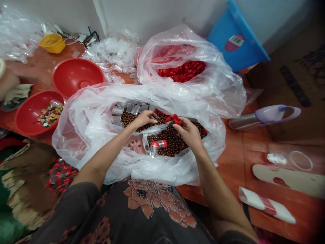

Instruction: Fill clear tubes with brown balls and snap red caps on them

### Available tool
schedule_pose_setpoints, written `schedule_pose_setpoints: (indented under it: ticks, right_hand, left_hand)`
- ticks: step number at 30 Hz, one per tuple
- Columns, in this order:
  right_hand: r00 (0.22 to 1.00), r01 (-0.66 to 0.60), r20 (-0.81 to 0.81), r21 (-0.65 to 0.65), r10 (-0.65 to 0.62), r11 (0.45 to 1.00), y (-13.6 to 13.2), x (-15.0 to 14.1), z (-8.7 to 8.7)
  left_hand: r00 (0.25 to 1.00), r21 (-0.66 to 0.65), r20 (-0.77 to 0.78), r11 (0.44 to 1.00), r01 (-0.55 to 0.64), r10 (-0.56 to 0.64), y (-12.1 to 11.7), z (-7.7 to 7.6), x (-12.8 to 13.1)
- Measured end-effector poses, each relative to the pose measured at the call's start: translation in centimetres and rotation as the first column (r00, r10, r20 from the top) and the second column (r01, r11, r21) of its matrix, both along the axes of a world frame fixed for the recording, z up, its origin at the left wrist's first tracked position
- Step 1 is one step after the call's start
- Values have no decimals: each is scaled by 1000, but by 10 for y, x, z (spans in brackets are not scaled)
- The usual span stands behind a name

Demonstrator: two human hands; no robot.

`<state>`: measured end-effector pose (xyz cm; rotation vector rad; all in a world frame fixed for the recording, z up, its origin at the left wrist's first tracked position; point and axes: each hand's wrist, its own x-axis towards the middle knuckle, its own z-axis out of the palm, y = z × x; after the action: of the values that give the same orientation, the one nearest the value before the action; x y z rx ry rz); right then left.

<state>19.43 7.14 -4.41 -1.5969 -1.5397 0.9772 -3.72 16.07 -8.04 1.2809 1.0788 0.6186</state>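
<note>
A large clear plastic bag [83, 118] lies open in front of me, full of small brown balls [175, 139] with several clear little vials [129, 107] at its far side. My left hand [144, 118] rests curled over the brown balls, fingers closed; what it holds is hidden. My right hand [186, 130] pinches red caps [174, 118] just above the balls. A capped vial with a red lid [157, 146] lies in the bag near my wrists.
A second plastic bag [223, 81] behind holds red caps. Two red bowls [76, 73] [24, 113] stand at left, one with wrapped candies. A yellow tub [52, 43], a blue bin [236, 37], a pile of filled vials [61, 174] and sandals [286, 178] lie around.
</note>
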Motion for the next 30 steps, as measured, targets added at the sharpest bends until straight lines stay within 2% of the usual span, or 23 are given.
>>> schedule_pose_setpoints:
  ticks: [3,6,8,14,17,21,25,27,30]
  right_hand:
    - [946,114,-293,-106,-141,988,-16,0,3]
    - [872,130,-451,-165,-192,978,-28,-2,8]
    - [834,114,-518,-181,-193,977,-33,-3,9]
    - [757,90,-627,-177,-183,980,-38,-7,11]
    - [721,99,-670,-154,-178,983,-36,-13,14]
    - [743,55,-661,-99,-107,994,-36,-23,21]
    - [812,16,-583,-30,-31,999,-41,-28,29]
    - [881,-10,-471,57,36,998,-45,-29,32]
    - [970,-92,-197,237,141,967,-52,-31,36]
  left_hand:
    - [986,-25,159,999,-45,48,-8,-8,2]
    - [960,-102,264,992,-69,94,-16,-7,5]
    - [951,-118,291,990,-76,108,-22,1,7]
    - [914,-162,375,982,-101,156,-51,41,0]
    - [908,-162,391,982,-96,153,-69,53,-3]
    - [936,-72,346,996,-45,68,-89,59,-3]
    - [980,69,199,997,-46,32,-105,62,2]
    - [990,120,137,991,-59,43,-111,64,4]
    - [993,185,98,980,-76,59,-119,66,7]
